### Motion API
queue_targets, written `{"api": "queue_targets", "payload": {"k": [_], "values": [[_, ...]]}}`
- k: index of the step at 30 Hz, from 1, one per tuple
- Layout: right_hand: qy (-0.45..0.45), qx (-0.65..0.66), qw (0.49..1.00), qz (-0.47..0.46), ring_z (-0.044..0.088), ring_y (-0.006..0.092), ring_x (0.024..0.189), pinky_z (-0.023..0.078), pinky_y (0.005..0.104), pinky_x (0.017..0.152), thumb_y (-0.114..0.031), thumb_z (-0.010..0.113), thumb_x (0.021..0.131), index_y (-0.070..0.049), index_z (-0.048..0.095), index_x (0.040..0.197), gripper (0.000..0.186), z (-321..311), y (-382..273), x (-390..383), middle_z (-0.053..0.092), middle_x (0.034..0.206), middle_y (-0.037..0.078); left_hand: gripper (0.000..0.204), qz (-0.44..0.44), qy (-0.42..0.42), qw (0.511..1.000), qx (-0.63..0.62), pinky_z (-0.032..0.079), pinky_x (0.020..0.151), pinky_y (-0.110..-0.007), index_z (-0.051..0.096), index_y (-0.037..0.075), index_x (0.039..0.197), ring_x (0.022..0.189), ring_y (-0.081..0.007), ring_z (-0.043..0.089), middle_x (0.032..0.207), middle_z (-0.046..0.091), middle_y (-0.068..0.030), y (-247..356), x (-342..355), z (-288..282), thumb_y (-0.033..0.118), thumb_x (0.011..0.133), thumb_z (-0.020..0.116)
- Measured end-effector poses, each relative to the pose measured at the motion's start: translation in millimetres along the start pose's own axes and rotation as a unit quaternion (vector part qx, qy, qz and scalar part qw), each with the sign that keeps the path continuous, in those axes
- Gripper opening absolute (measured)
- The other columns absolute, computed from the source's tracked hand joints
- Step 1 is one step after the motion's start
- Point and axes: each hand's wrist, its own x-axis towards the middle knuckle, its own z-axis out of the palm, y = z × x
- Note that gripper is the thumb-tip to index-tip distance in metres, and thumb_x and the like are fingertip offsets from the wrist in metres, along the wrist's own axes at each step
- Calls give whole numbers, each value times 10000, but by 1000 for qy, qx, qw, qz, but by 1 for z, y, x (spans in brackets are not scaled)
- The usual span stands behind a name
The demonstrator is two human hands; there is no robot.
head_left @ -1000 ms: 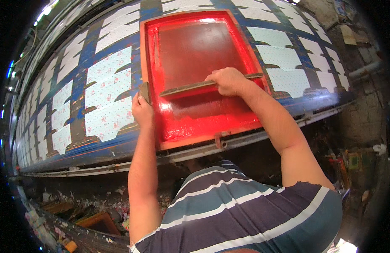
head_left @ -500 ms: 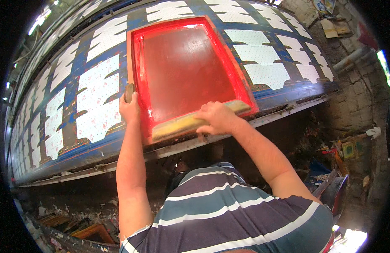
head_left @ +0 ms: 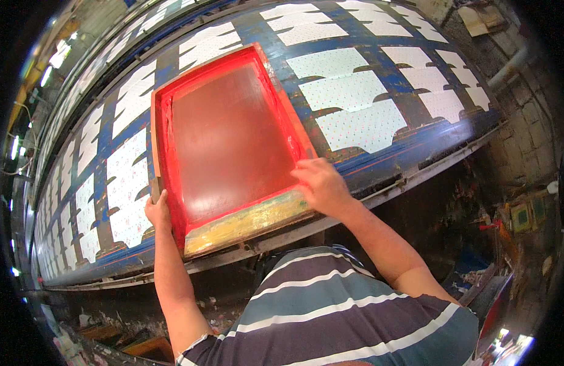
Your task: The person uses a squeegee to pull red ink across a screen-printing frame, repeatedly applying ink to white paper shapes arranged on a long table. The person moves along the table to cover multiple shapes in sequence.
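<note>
Silk-screen printing, long padded desk (head_left: 379, 160). Screen frame (head_left: 287, 104) set slantwise at the desk's near edge, with fabric pieces on either side. Cannot tell whether it sits flat or is raised a little.

Inside the frame: dark red-brown mesh (head_left: 233, 143), smooth, no loose puddle in the middle. Red ink (head_left: 177, 201) thick along the inner sides. Squeegee (head_left: 251, 221), a broad yellowish board, lies across the near end; its working edge is not visible.

Left hand (head_left: 158, 210) closed around a wooden block (head_left: 155, 189) at the frame's left side. Right hand (head_left: 321, 188) at the near right corner, fingers curled by the frame side and the squeegee's end; cannot tell which of the two they grip, if either. Hands well apart, the frame between them.

White dotted fabric pieces to the left (head_left: 127, 183) carry reddish figures; those just right (head_left: 361, 125) show small dots only. Suggests red goes on from left to right.

Step, as I judge it: between strokes, squeegee parked, frame being handled for a shift. Next move would seem to call for an even two-sided hold, a clean lift without smearing, the squeegee kept from sliding, then careful squaring over dotted pieces. Main risk: ink dripping or the frame landing askew.
</note>
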Motion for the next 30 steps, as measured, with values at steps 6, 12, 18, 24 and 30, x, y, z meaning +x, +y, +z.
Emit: {"api": "queue_targets", "payload": {"k": [6, 12, 18, 24, 30], "values": [[-48, -13, 980, 193, 662, 431, 1328, 530, 533, 1172, -196, 901, 877, -51, 689, 1474, 650, 5, 47, 6, 735, 1408, 201, 310, 2, 11, 999, 37, 561, 802, -349, 822, -19, 1148, 824, -145, 694, 951, 803, -41, 0, -1, -3, 200, 951, 919], [-23, -13, 975, 220, 720, 411, 1157, 591, 507, 1010, -112, 900, 833, -83, 707, 1468, 663, 20, 42, 13, 736, 1220, 188, 296, 7, 0, 1000, -11, 556, 778, -342, 817, -10, 1154, 806, -139, 683, 930, 790, -24, 8, -13, 0, 188, 958, 915], [-4, -28, 977, 211, 716, 393, 1042, 597, 497, 929, -8, 788, 817, -103, 737, 1417, 610, 24, 38, 24, 696, 1076, 164, 280, 24, -5, 999, 30, 565, 804, -314, 822, -14, 1178, 852, -113, 698, 973, 795, -16, 18, -20, -3, 153, 967, 898], [-3, -13, 973, 229, 710, 414, 1072, 599, 518, 934, -26, 771, 834, -129, 769, 1342, 518, 6, 23, 32, 694, 1084, 156, 300, -10, -15, 1000, 17, 563, 817, -322, 802, -39, 1203, 883, -125, 693, 1034, 789, -38, 14, -16, -7, 136, 972, 879], [63, -27, 990, 125, 723, 392, 1004, 602, 494, 877, -24, 765, 826, -121, 794, 1274, 458, -27, 25, 50, 719, 1051, 145, 207, -53, -32, 996, -64, 568, 791, -321, 808, -14, 1158, 848, -121, 699, 1001, 790, -32, 42, -13, -5, 86, 985, 861]]}}
